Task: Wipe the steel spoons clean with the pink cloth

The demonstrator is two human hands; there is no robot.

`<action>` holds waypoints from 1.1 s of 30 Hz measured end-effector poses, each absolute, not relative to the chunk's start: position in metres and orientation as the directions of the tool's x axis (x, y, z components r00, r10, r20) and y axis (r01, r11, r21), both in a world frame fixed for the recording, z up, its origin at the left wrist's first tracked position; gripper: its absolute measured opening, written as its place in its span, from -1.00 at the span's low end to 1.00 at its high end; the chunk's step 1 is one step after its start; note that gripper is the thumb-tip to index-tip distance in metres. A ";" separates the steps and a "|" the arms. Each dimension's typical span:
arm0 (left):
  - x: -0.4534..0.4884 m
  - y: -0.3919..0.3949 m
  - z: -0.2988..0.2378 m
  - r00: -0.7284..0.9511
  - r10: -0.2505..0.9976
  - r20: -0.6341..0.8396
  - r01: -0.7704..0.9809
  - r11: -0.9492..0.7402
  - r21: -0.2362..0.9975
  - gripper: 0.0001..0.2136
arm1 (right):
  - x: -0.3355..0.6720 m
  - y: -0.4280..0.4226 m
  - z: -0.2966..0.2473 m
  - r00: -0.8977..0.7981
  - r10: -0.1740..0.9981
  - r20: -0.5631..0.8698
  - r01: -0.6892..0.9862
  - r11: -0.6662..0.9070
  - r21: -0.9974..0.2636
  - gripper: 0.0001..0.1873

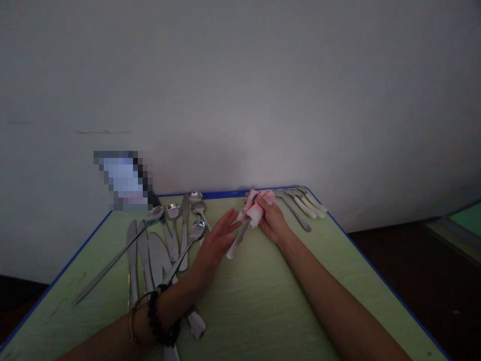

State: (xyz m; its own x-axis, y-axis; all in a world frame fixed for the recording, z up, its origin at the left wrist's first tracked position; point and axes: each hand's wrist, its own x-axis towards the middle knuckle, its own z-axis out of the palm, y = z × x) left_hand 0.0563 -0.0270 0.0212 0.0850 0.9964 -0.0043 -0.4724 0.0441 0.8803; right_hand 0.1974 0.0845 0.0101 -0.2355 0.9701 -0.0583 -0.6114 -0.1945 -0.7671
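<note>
My right hand (272, 218) is closed round a pink and white cloth (257, 207) wrapped about the upper end of a piece of cutlery (236, 243), whose handle slants down to the left. My left hand (218, 240) lies beside that handle with its fingers stretched out flat, fingertips close to the cloth. A dark bead bracelet and a thin bangle sit on my left wrist.
A green table with a blue edge (221, 194) stands against a pale wall. Several spoons and knives (165, 240) lie in a loose heap at the left. Several forks (302, 204) lie at the far right corner. A pixelated object (124, 180) stands at the back left.
</note>
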 end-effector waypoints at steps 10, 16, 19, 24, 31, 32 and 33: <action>0.056 -0.026 0.013 0.193 0.981 -0.004 -0.311 0.065 0.948 -0.36 | 0.196 0.082 0.012 -0.219 0.974 -0.062 -0.607 -0.186 -0.772 -0.85; 0.053 -0.024 0.005 0.214 0.977 0.015 -0.322 0.056 0.945 -0.41 | 0.198 0.079 0.014 -0.258 0.959 -0.116 -0.546 -0.244 -0.802 -0.81; 0.052 -0.024 0.005 0.209 0.978 0.024 -0.319 0.045 0.947 -0.41 | 0.198 0.078 0.015 -0.256 0.956 -0.141 -0.536 -0.262 -0.803 -0.78; 0.053 -0.024 0.008 0.198 0.980 0.026 -0.302 0.036 0.953 -0.43 | 0.198 0.077 0.016 -0.271 0.952 -0.139 -0.514 -0.266 -0.815 -0.80; 0.053 -0.025 0.009 0.198 0.980 0.011 -0.279 0.046 0.959 -0.49 | 0.197 0.078 0.018 -0.312 0.945 -0.099 -0.560 -0.267 -0.784 -0.56; 0.053 -0.024 0.009 0.198 0.980 0.010 -0.275 0.046 0.960 -0.50 | 0.197 0.078 0.018 -0.314 0.944 -0.099 -0.559 -0.268 -0.785 -0.52; 0.053 -0.024 0.009 0.200 0.980 0.010 -0.272 0.046 0.961 -0.50 | 0.197 0.078 0.018 -0.316 0.944 -0.098 -0.556 -0.268 -0.787 -0.50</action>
